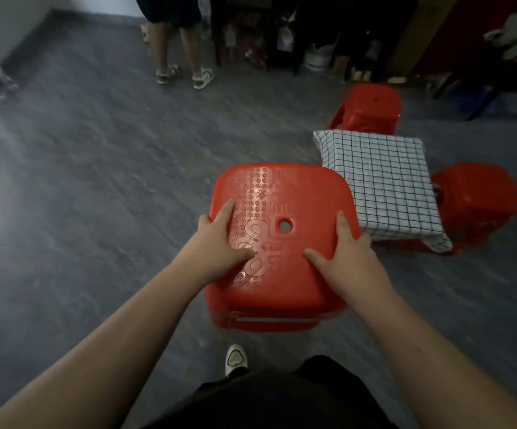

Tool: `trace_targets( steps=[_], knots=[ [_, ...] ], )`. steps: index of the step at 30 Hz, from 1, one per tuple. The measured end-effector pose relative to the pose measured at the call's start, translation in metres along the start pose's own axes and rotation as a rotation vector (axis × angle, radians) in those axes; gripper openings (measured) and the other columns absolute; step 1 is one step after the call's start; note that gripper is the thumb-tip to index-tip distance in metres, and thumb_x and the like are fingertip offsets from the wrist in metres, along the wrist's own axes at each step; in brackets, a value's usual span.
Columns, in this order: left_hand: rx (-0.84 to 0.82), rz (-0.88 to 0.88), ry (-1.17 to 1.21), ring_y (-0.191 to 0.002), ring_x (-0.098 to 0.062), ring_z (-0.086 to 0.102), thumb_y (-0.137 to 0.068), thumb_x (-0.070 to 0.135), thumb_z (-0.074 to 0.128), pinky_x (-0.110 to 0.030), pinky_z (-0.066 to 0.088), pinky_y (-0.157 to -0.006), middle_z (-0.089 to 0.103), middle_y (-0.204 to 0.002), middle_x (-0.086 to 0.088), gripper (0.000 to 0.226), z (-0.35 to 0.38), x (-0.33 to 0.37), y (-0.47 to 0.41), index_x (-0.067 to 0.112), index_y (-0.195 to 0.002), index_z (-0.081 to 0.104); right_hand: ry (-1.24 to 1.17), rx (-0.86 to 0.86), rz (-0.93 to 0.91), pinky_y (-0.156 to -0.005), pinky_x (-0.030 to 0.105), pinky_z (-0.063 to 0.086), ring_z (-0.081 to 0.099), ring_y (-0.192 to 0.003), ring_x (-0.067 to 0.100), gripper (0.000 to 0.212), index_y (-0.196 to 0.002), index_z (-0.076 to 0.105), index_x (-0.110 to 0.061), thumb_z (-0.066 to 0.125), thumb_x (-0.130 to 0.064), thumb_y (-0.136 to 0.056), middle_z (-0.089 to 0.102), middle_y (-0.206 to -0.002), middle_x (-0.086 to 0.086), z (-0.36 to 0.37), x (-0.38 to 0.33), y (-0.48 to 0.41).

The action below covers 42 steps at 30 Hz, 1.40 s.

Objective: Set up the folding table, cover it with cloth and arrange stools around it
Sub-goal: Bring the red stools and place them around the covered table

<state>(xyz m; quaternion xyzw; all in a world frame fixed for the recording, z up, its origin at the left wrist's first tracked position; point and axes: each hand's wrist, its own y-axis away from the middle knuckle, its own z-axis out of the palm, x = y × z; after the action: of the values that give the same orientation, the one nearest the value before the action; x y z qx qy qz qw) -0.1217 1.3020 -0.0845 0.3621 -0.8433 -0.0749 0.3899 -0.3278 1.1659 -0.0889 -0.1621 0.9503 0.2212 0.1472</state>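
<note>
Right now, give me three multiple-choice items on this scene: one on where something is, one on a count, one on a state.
1. Where is the small table draped in white black-grid cloth?
A. Left of the held stool
B. Right of and beyond the held stool
C. Against the far wall

2. How many red plastic stools show?
A. Three
B. One
C. Five

3. How is the nearest red plastic square stool held?
A. One hand only
B. Both hands on its seat edges
C. Untouched

Answers: 1 B, the cloth sits past the stool's right corner. 2 A, the held one, the far stool and the right stool. 3 B, left hand and right hand grip opposite sides.
</note>
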Motion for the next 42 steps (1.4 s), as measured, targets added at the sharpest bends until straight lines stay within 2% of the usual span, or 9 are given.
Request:
trace_targets(
  steps=[8,16,24,35,38,42],
  knots=[
    [-0.004,-0.022,-0.018,-0.125,-0.032,0.052,-0.073,0.045,0.083,-0.039,0.043,-0.102,0.027,-0.151,-0.013,0.114,-0.031,0.012,-0.100,0.044,-0.156,0.005,0.009,0.006,-0.046,-0.099,0.051,0.048,0.053,-0.124,0.039,0.108,-0.158,0.001,-0.039,0.058,-0.080,-0.076,0.036,-0.143,0.020,-0.013,-0.041,-0.094],
    [0.002,-0.082,-0.045,-0.127,-0.034,0.051,-0.073,0.049,0.082,-0.039,0.043,-0.101,0.022,-0.154,-0.014,0.114,-0.041,0.061,-0.231,0.044,-0.156,0.004,0.000,-0.034,-0.077,-0.097,0.050,0.049,0.055,-0.122,0.037,0.106,-0.158,0.003,-0.039,0.061,-0.076,-0.078,0.037,-0.144,0.017,-0.040,-0.059,-0.241],
    [0.018,-0.107,0.034,-0.126,-0.033,0.050,-0.075,0.042,0.081,-0.040,0.045,-0.098,0.016,-0.157,-0.011,0.115,-0.059,0.085,-0.355,0.044,-0.155,0.000,0.004,-0.024,-0.084,-0.093,0.052,0.052,0.054,-0.121,0.037,0.106,-0.157,0.002,-0.039,0.060,-0.076,-0.077,0.033,-0.145,0.017,-0.059,-0.099,-0.366],
    [-0.151,-0.036,0.003,-0.130,-0.035,0.048,-0.077,0.037,0.079,-0.041,0.042,-0.103,0.015,-0.154,-0.012,0.114,-0.066,0.050,-0.551,0.039,-0.158,-0.002,-0.086,-0.028,0.146,-0.099,0.055,0.050,0.050,-0.126,0.038,0.104,-0.155,0.003,-0.040,0.068,-0.068,-0.078,0.030,-0.145,0.016,-0.003,-0.149,-0.512],
    [-0.172,-0.018,-0.017,-0.128,-0.034,0.049,-0.077,0.036,0.081,-0.042,0.044,-0.101,0.016,-0.151,-0.011,0.115,-0.050,0.039,-0.594,0.040,-0.157,-0.002,-0.125,-0.024,0.205,-0.101,0.057,0.049,0.045,-0.132,0.036,0.105,-0.154,0.004,-0.043,0.072,-0.064,-0.077,0.028,-0.150,0.015,0.021,-0.146,-0.548],
    [-0.197,-0.018,-0.024,-0.130,-0.032,0.047,-0.079,0.034,0.080,-0.038,0.045,-0.098,0.015,-0.152,-0.009,0.113,-0.007,0.017,-0.653,0.042,-0.157,-0.002,-0.144,-0.021,0.265,-0.103,0.061,0.045,0.040,-0.136,0.036,0.108,-0.153,-0.001,-0.048,0.071,-0.067,-0.075,0.023,-0.154,0.013,0.069,-0.124,-0.604]
  ],
)
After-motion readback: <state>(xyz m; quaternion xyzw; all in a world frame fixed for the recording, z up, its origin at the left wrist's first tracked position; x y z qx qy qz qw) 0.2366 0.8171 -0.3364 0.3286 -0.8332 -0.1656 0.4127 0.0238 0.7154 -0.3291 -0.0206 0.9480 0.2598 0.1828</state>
